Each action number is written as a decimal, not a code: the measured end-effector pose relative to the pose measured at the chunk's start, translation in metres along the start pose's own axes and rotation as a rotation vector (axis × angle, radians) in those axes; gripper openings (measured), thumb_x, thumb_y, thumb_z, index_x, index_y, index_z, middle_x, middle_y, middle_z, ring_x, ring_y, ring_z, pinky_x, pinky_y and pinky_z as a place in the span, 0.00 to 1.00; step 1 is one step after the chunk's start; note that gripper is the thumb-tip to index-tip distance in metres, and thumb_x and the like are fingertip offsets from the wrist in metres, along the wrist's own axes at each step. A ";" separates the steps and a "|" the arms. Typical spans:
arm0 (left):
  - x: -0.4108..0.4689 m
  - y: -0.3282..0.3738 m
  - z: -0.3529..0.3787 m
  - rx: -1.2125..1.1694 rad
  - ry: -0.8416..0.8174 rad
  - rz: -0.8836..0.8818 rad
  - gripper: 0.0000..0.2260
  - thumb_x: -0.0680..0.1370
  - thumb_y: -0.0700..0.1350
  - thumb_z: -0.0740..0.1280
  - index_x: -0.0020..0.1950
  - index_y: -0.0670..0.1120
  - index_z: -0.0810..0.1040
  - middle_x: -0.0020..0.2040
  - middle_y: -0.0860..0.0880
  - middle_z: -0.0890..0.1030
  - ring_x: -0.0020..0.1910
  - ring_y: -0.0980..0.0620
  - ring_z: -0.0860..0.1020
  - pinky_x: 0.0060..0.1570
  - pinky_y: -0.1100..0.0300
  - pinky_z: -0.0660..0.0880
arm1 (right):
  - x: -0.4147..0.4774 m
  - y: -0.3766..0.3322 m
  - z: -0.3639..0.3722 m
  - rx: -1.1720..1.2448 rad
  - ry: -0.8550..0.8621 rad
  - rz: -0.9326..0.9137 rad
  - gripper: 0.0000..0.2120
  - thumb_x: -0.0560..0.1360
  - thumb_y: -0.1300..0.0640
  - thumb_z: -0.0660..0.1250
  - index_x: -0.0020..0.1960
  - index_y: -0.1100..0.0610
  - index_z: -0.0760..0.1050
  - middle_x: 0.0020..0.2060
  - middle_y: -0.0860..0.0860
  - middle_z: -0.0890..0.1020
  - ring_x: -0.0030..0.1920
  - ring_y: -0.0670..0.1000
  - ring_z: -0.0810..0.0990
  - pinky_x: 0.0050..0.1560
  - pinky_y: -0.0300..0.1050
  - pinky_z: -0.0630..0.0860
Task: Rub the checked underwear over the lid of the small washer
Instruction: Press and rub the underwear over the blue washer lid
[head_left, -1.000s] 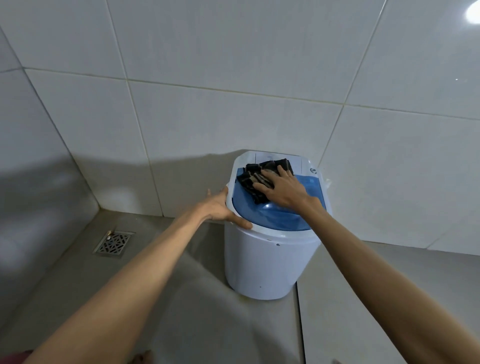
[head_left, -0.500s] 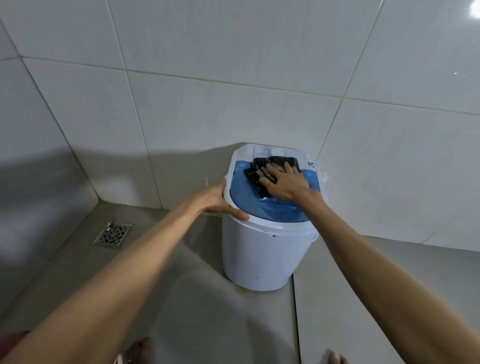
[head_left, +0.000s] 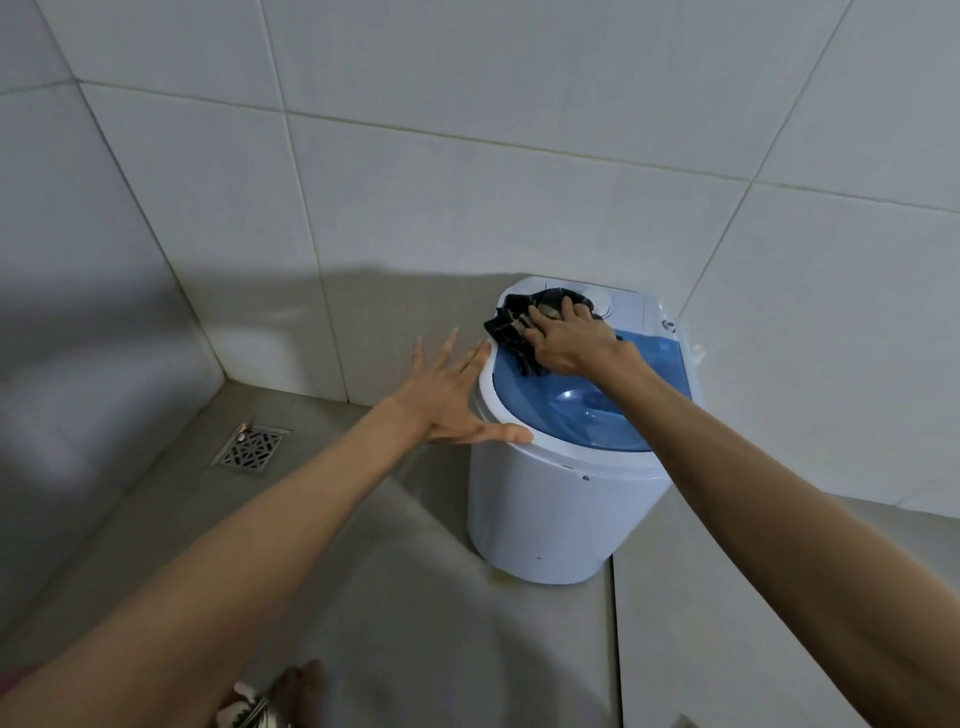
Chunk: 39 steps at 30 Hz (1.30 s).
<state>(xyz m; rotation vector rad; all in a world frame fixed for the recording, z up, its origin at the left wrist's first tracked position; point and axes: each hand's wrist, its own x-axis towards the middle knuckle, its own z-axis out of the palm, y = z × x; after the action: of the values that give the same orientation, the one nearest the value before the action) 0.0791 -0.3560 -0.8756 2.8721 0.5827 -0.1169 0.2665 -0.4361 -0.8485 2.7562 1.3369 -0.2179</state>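
The small washer (head_left: 561, 499) stands upright on the grey tiled floor (head_left: 363, 597), close against the white tiled wall (head_left: 467, 197), its round body vertical and its top tilted slightly toward the camera. Its lid (head_left: 587, 410) is translucent blue, set in a white rim, with a white control panel (head_left: 628, 306) at the back edge nearest the wall.

The checked underwear (head_left: 511, 330) is a dark bunched wad at the far-left part of the top, lying across the seam between the blue lid and the white panel. Its long axis runs roughly from the back of the washer down toward the front-left rim; the fabric is too crumpled to tell which end is the waistband.

The right hand (head_left: 574, 340) presses down on the wad, fingers curled over the cloth and gripping it. The left hand (head_left: 447, 400) is spread flat with all 5 fingers extended, holding nothing, its palm against the washer's left rim and its thumb lying along the rim's front-left edge.

A square metal floor drain (head_left: 252, 448) sits well apart to the left, near the corner.
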 end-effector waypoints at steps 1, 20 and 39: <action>0.000 0.000 0.000 -0.005 -0.008 -0.014 0.58 0.62 0.82 0.55 0.81 0.51 0.38 0.81 0.53 0.43 0.79 0.47 0.35 0.72 0.34 0.34 | 0.004 -0.003 -0.003 -0.010 0.028 0.007 0.28 0.80 0.41 0.42 0.79 0.44 0.49 0.79 0.58 0.52 0.77 0.63 0.52 0.75 0.61 0.54; -0.007 0.009 -0.015 0.001 -0.065 -0.229 0.69 0.55 0.83 0.60 0.80 0.40 0.38 0.81 0.43 0.39 0.79 0.45 0.37 0.72 0.30 0.40 | -0.029 -0.012 0.001 0.207 0.031 -0.074 0.33 0.75 0.30 0.57 0.77 0.38 0.58 0.80 0.56 0.51 0.80 0.55 0.48 0.78 0.55 0.48; -0.001 0.004 -0.006 -0.053 -0.026 -0.120 0.60 0.58 0.82 0.61 0.80 0.56 0.40 0.82 0.48 0.42 0.79 0.44 0.36 0.72 0.32 0.37 | -0.017 0.001 0.002 0.089 0.041 -0.061 0.24 0.84 0.43 0.45 0.79 0.43 0.51 0.80 0.57 0.48 0.79 0.60 0.47 0.78 0.53 0.45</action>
<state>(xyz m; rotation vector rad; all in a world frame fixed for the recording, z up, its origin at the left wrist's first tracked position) 0.0802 -0.3583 -0.8692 2.7797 0.7416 -0.1544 0.2562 -0.4502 -0.8481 2.8094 1.4575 -0.2305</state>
